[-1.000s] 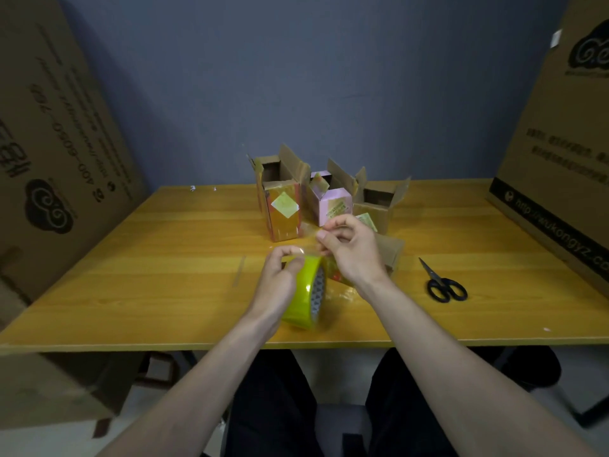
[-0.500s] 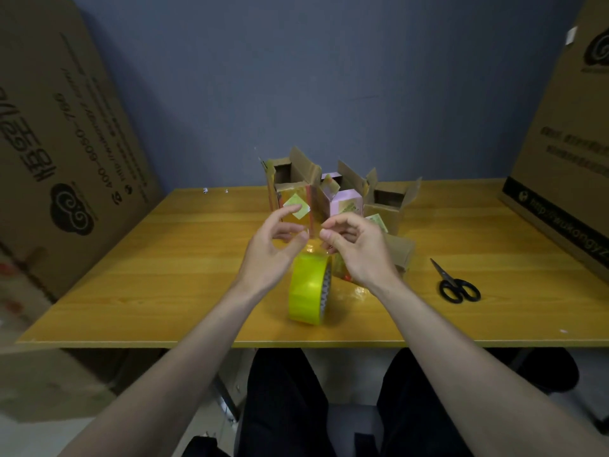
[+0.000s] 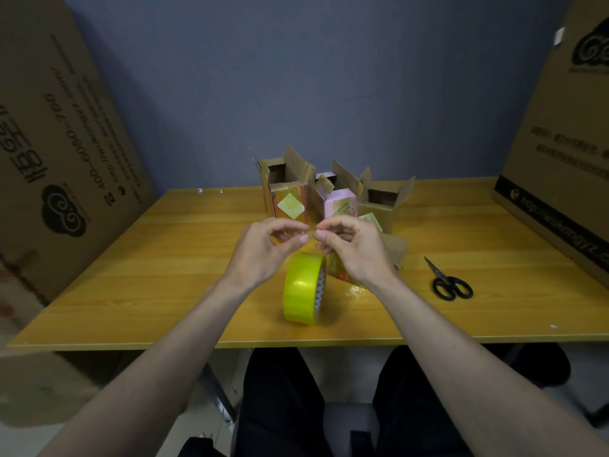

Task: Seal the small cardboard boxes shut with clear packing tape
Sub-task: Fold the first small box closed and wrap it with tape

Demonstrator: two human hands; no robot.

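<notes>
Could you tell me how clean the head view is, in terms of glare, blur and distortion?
Head view: glare streaks the tape roll; wide-angle bending tilts the big cartons inward; the hands and scissors look fairly sharp; the clear tape between the fingertips is barely visible.

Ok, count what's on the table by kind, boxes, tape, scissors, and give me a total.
Small boxes: 4, the last partly hidden behind the right hand
Tape rolls: 1, its tape end apparently pinched by the left hand and the right hand
Scissors: 1
Total: 6
</notes>
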